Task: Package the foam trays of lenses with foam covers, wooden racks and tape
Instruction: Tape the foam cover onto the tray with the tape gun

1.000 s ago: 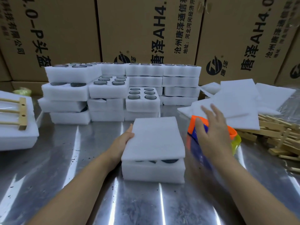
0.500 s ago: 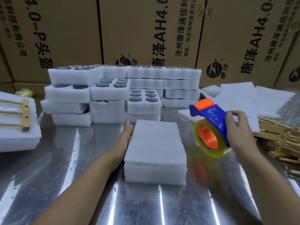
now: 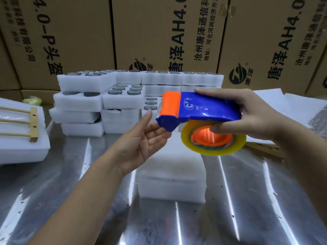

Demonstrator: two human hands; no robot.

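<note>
Now the step in hand looks like drawing out the free end of the tape before binding the white foam tray topped with its foam cover, which sits on the shiny metal bench at lower centre, just below both hands. The right hand grips the blue-and-orange plastic tape dispenser at centre frame, fingers curled over the blue top and thumb pressed into the orange core of the yellowish clear tape roll. The left hand is palm up with its fingers loosely straight, tips at the underside of the dispenser's blue nose, and holds nothing that I can see. To do this well, pinch the tape end squarely, pull it straight off the roll without letting it fold onto itself, and keep the foam cover lined up with the tray, since no hand steadies it. Half a second ago the left hand lay flat against the tray's left side on the bench; it has since lifted to the dispenser. The dispenser, then at right of frame with its roll hanging low, now lies level over the tray at centre.
</note>
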